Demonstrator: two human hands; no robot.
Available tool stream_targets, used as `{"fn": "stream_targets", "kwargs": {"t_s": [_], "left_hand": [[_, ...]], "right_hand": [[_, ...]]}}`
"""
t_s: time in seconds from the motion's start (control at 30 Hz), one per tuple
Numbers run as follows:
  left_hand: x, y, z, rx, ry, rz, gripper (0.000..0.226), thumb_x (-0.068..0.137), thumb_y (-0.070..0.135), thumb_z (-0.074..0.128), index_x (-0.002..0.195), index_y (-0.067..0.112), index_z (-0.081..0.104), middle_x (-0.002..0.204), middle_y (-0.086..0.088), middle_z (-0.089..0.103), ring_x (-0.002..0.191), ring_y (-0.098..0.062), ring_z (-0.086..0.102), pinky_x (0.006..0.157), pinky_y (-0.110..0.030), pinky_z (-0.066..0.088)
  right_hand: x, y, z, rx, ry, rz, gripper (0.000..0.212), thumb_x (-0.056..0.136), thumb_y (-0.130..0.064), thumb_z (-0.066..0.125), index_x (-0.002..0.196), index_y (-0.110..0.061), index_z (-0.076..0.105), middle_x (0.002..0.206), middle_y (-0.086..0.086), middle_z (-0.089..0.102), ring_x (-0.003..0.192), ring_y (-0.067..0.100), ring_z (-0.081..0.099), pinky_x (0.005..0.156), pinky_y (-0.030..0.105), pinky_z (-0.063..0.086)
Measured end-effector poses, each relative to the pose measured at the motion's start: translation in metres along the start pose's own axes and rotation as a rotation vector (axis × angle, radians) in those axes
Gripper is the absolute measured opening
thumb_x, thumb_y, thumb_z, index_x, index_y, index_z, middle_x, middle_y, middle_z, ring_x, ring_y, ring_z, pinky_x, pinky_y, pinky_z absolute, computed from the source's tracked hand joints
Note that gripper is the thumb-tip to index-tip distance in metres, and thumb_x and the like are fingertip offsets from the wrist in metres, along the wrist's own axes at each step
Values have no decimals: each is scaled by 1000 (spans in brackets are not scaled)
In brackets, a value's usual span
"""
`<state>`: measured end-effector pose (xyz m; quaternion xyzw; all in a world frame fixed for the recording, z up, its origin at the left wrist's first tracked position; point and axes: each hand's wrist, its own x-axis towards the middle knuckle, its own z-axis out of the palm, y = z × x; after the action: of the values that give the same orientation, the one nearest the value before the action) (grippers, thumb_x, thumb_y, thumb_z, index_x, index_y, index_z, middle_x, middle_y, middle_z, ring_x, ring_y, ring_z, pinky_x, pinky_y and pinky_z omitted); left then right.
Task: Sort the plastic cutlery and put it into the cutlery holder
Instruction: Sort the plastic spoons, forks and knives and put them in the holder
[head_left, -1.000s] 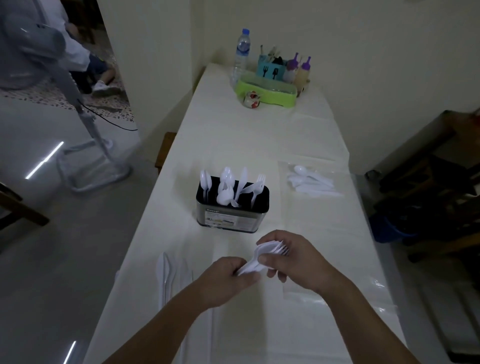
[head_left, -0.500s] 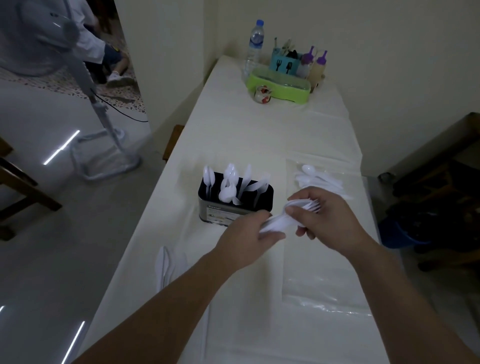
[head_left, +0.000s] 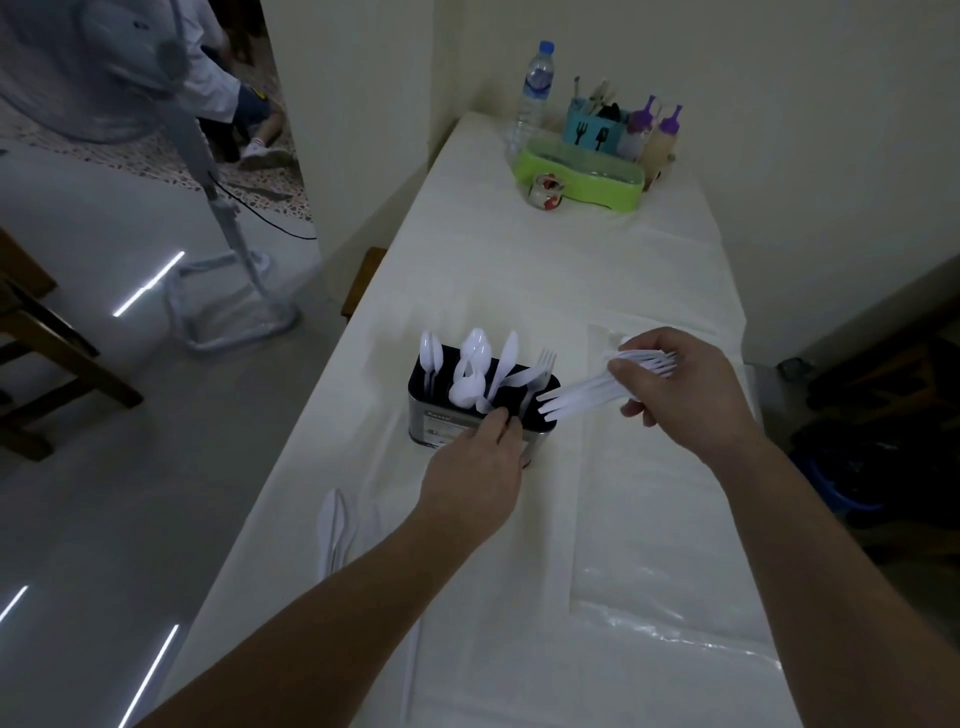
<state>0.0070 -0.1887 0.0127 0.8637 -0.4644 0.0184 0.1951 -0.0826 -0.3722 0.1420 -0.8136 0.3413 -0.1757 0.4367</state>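
Note:
A black cutlery holder (head_left: 441, 423) stands mid-table with white spoons, a knife and forks upright in it. My right hand (head_left: 685, 395) is shut on a bundle of white plastic forks (head_left: 582, 395), held just right of the holder with the handle ends pointing down at its right compartment. My left hand (head_left: 480, 467) rests against the holder's near side, fingers on its rim. White plastic knives (head_left: 337, 530) lie on the table at the near left.
A clear plastic bag (head_left: 665, 582) lies flat on the right of the white table (head_left: 519, 270). At the far end stand a green tray (head_left: 582, 179), a water bottle (head_left: 532, 93) and sauce bottles. A fan stand (head_left: 228, 249) and a seated person are on the left floor.
Both hands rose from the near table toward the holder. My left hand let go of the forks and went to the holder's rim; my right hand carried the forks beside it.

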Motion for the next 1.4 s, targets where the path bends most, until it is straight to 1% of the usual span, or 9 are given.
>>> {"fn": "stream_targets", "kwargs": {"t_s": [0.17, 0.37, 0.6, 0.77, 0.93, 1.1, 1.2, 1.3, 1.4], "left_hand": [[2, 0, 0, 34, -66, 25, 50, 79, 20, 65, 126, 3, 61, 124, -12, 62, 90, -29, 66, 69, -40, 59], [3, -3, -3, 57, -106, 59, 50, 78, 17, 64, 125, 1, 61, 121, -16, 62, 97, -34, 63, 74, -43, 58], [0, -7, -5, 6, -86, 97, 53, 79, 17, 60, 129, 1, 57, 121, -14, 61, 99, -32, 60, 79, -44, 56], [-4, -8, -9, -38, -80, 110, 59, 76, 15, 63, 132, 0, 55, 131, -17, 58, 105, -33, 61, 86, -45, 55], [-23, -14, -15, -95, -13, 158, 52, 73, 8, 67, 125, 0, 61, 129, -19, 61, 96, -32, 64, 83, -40, 57], [-61, -47, -23, -61, -10, 167, 38, 81, 12, 44, 108, 6, 69, 118, -16, 65, 98, -31, 63, 78, -39, 57], [-89, -75, -33, -73, 5, 50, 34, 81, 9, 47, 105, 9, 71, 106, -9, 66, 90, -27, 63, 71, -40, 57], [-117, -105, -42, -65, -11, -247, 26, 87, 6, 57, 109, 14, 69, 103, -6, 65, 90, -27, 62, 72, -37, 55], [-143, -127, -48, -82, -68, -528, 23, 91, 12, 55, 111, 17, 67, 104, -7, 66, 95, -30, 64, 79, -37, 49]], "right_hand": [[8, 3, 17, -93, -53, 6, 9, 85, -22, 73, 91, -17, 67, 75, 5, 70, 53, 15, 69, 48, 34, 52], [20, 4, 46, -437, -151, -122, 22, 84, -35, 70, 96, -16, 63, 72, 2, 68, 63, 16, 67, 54, 30, 51], [20, 29, 86, -609, -281, -102, 40, 90, -39, 64, 116, -10, 55, 114, 8, 48, 93, 28, 59, 80, 36, 48], [16, 30, 88, -614, -215, -70, 49, 81, -47, 71, 112, -14, 52, 111, 4, 52, 93, 24, 59, 74, 35, 47], [7, 28, 87, -632, -134, -40, 68, 73, -60, 72, 116, -14, 48, 116, 2, 52, 98, 24, 58, 70, 32, 42], [-12, 21, 82, -623, 23, -20, 73, 82, -62, 62, 132, -12, 45, 131, 8, 48, 110, 30, 57, 77, 37, 45], [-41, 14, 84, -546, 158, -72, 56, 89, -51, 59, 128, -12, 49, 125, 8, 52, 101, 30, 60, 71, 32, 41], [-80, 8, 98, -491, 259, -138, 39, 91, -38, 60, 120, -12, 55, 114, 8, 56, 89, 29, 61, 67, 32, 43], [-121, 11, 125, -449, 229, -146, 30, 89, -30, 62, 113, -12, 59, 106, 6, 58, 82, 28, 63, 66, 27, 37]]}}
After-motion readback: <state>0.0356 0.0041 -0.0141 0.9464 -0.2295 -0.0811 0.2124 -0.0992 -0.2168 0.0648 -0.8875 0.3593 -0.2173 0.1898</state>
